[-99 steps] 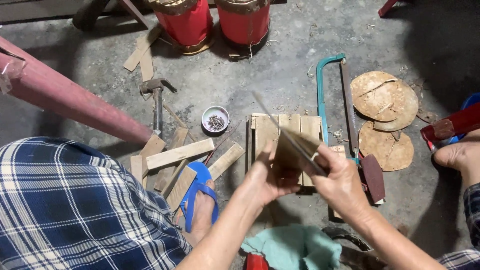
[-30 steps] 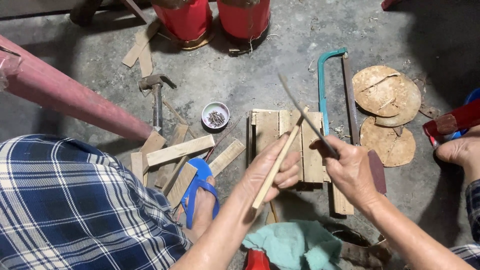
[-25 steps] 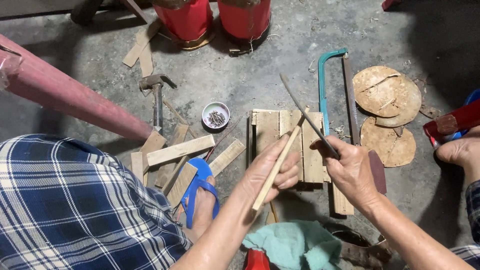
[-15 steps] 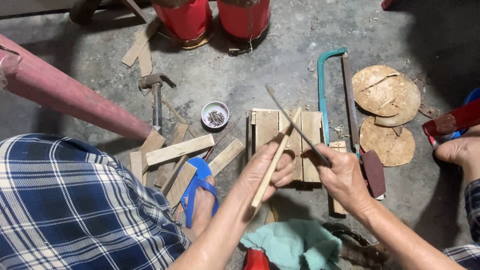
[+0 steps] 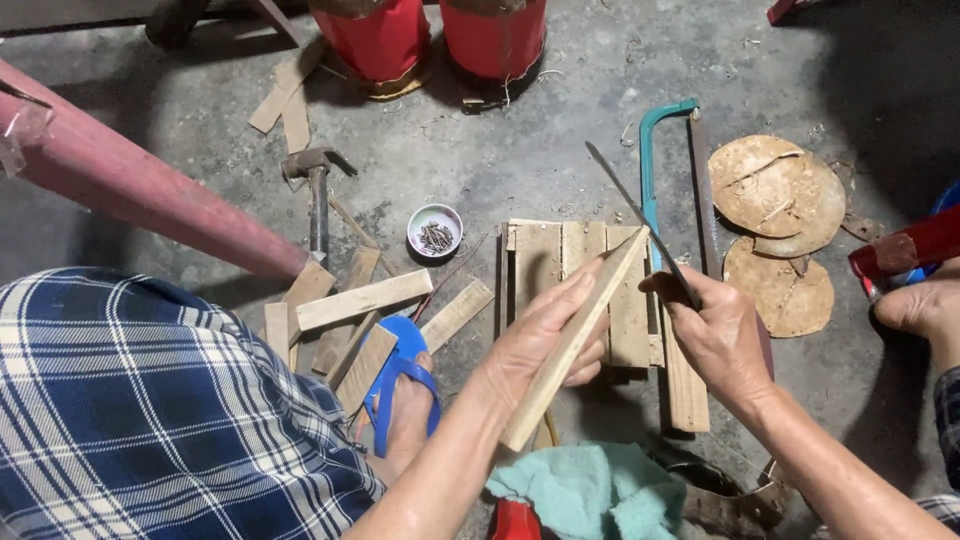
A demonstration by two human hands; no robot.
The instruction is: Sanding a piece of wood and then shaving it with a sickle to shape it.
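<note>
The left hand [image 5: 545,345] was closed around a pale wooden stick [image 5: 575,340], a long, flat, narrow strip of light wood that slanted from below the palm up and away to a cut tip near the right hand [image 5: 715,335]. The fingers wrapped its middle, so the stick lay pinched across the palm with both ends free. The right hand was clenched around the handle of a thin dark blade [image 5: 640,220], whose narrow length ran up and leftward past the stick's tip; whether blade and stick touched could not be told. Just beyond both hands lay a small slatted wooden panel [image 5: 545,260] on the concrete floor [image 5: 520,150]. Beyond the right hand rested a hacksaw with a teal frame [image 5: 650,160], and farther to its outer side lay round, rust-coloured discs [image 5: 770,185]. Beyond the left hand stood a small round bowl of nails [image 5: 435,230], with a hammer [image 5: 318,190] further out and loose wood offcuts [image 5: 360,300] beside a foot in a blue sandal [image 5: 400,385]. Well beyond both hands stood two red cylindrical containers [image 5: 385,40], their markings hidden. Below the hands lay a teal cloth [image 5: 590,490]. Another person's hand [image 5: 920,305] rested at the far right edge.
</note>
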